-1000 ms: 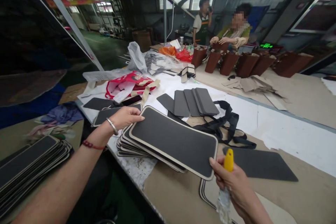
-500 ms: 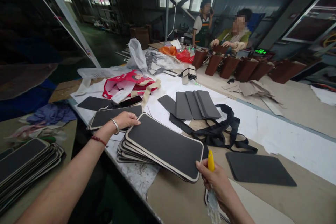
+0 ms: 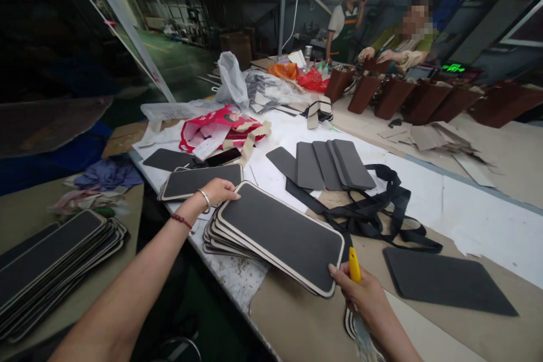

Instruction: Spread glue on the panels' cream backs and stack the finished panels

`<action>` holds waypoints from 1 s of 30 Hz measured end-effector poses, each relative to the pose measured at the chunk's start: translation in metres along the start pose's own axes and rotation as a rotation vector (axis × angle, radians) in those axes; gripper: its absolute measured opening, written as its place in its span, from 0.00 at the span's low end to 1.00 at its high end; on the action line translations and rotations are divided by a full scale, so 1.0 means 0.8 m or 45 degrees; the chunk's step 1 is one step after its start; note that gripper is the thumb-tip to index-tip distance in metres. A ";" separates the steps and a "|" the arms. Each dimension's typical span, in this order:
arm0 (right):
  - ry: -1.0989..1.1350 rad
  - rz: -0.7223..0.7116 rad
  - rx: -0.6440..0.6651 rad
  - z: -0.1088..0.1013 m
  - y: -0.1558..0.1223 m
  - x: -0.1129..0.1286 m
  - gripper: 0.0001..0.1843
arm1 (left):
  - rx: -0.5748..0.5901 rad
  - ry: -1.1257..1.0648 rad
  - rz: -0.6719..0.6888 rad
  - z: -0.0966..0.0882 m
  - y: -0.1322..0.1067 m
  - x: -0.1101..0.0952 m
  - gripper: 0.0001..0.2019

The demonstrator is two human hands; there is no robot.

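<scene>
My left hand (image 3: pixel 217 191) grips the far-left end of the top black panel with a cream border (image 3: pixel 280 233), which lies on a fanned stack of like panels (image 3: pixel 220 236) at the table's edge. My right hand (image 3: pixel 362 289) pinches the panel's near-right corner while also holding a yellow-handled tool (image 3: pixel 353 264) with a pale frayed end hanging below the hand.
Another stack of panels (image 3: pixel 46 263) sits on a low surface at left. Black straps (image 3: pixel 373 212), grey sheets (image 3: pixel 326 163) and one dark sheet (image 3: pixel 445 281) lie on the table. Brown bags (image 3: pixel 407 96) stand at the far end, where two people are.
The top panel has come down from a raised tilt onto the stack. Both hands stayed on its ends, and my right hand with the yellow tool dropped lower.
</scene>
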State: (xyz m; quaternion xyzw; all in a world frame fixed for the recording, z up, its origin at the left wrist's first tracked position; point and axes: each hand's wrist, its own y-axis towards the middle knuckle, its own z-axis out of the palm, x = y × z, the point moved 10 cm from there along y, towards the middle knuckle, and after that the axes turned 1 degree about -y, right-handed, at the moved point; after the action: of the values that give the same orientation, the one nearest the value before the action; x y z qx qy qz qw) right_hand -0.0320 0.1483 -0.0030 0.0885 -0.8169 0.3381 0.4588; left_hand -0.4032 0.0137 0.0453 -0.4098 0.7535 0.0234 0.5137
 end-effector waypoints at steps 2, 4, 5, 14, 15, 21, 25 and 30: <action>0.012 0.020 -0.010 0.000 0.000 -0.002 0.27 | -0.007 -0.007 0.000 0.000 0.002 0.002 0.16; 0.016 0.041 0.016 0.002 -0.001 0.000 0.28 | -0.017 -0.013 0.002 -0.001 0.004 0.004 0.16; 0.018 0.047 0.039 0.003 -0.002 0.001 0.28 | -0.021 -0.017 0.004 -0.001 0.004 0.005 0.16; 0.073 -0.004 0.062 0.008 -0.007 0.016 0.24 | -0.005 0.007 -0.016 -0.002 -0.002 0.001 0.20; 0.082 -0.008 0.052 0.008 -0.008 0.018 0.23 | 0.007 0.016 -0.030 -0.002 -0.001 0.002 0.20; 0.070 -0.025 -0.011 0.003 -0.009 0.020 0.21 | 0.013 0.006 -0.084 -0.003 -0.004 0.006 0.21; 0.015 -0.021 0.017 0.005 -0.005 0.017 0.22 | -0.007 -0.027 -0.089 -0.002 -0.009 0.001 0.19; 0.001 0.000 0.017 0.005 0.000 0.009 0.23 | -0.057 -0.072 -0.067 -0.003 -0.009 -0.004 0.18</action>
State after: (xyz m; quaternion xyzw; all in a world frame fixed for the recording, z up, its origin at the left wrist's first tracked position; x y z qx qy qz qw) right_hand -0.0389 0.1467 0.0016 0.0914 -0.8145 0.3437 0.4584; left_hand -0.3997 0.0098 0.0516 -0.4401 0.7268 0.0382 0.5259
